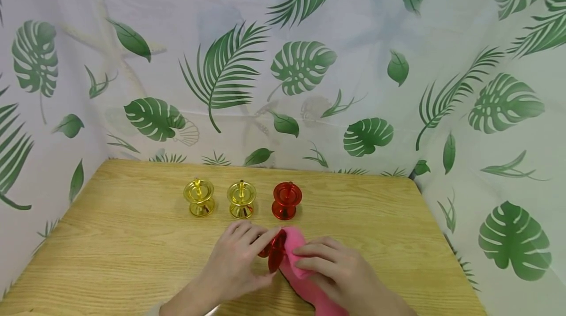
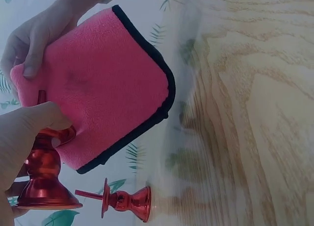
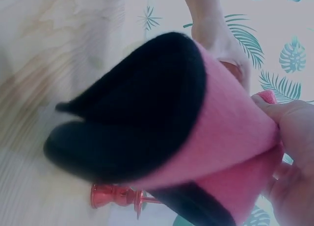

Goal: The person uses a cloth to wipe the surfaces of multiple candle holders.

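Note:
My left hand (image 1: pixel 239 259) grips a shiny red candle holder (image 2: pixel 46 172), tipped on its side above the table in the head view. Its dish and spike point toward a pink cloth (image 2: pixel 108 84) with a dark edge. The fingers of my right hand (image 1: pixel 340 267) pinch a bunched part of this cloth right at the holder's dish. From there the cloth hangs down, and its dark underside shows in the right wrist view. Another red candle holder (image 1: pixel 287 201) stands upright just beyond my hands, its spike up.
Two gold candle holders, a left one (image 1: pixel 199 198) and a middle one (image 1: pixel 241 200), stand upright in a row with the standing red one. The wooden table (image 1: pixel 132 237) meets a white hanging sheet (image 1: pixel 247 144) with green leaf prints at its back and sides.

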Motion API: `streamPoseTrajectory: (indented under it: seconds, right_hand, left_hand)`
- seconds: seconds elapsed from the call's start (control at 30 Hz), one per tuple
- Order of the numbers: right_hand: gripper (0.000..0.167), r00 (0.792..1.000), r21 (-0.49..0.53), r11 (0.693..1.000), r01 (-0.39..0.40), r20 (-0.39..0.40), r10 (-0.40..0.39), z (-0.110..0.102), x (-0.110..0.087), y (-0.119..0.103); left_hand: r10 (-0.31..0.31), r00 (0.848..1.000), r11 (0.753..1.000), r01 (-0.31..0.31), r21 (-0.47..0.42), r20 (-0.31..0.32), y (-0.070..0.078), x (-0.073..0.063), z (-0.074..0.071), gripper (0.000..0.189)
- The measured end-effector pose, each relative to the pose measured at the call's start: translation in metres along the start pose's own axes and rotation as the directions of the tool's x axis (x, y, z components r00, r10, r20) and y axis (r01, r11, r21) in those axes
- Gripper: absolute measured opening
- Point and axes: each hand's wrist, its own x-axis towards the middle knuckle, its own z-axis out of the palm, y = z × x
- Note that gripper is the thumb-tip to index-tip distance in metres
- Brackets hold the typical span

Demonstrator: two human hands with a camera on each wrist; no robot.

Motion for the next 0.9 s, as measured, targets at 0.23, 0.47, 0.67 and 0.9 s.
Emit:
streamPoseTrajectory:
  seconds: [0.23, 0.47, 0.67, 0.9]
  right_hand:
    - [0.021, 0.999, -0.043, 0.998, 0.038, -0.014, -0.038, 0.011, 0.008, 0.005]
    - [0.026, 0.996, 0.105, 0.991, -0.089, -0.015, 0.091, 0.022, 0.014, 0.006]
    - [0.026, 0.937, 0.359, 0.870, -0.337, 0.034, 0.348, 0.026, 0.014, 0.003]
    - [0.026, 0.918, 0.511, 0.785, -0.351, 0.022, 0.396, 0.019, 0.010, 0.003]
  left_hand:
    - [0.029, 1.000, 1.000, -0.029, -0.003, -0.010, 0.005, 0.003, 0.004, 0.081]
    - [0.040, 0.999, 0.999, -0.041, -0.005, -0.019, 0.009, 0.002, 0.007, 0.082]
    - [0.030, 0.999, 0.999, -0.030, -0.015, -0.027, 0.009, 0.000, 0.009, 0.080]
    - [-0.020, 1.000, 0.998, 0.019, -0.056, -0.016, 0.006, -0.003, 0.007, 0.080]
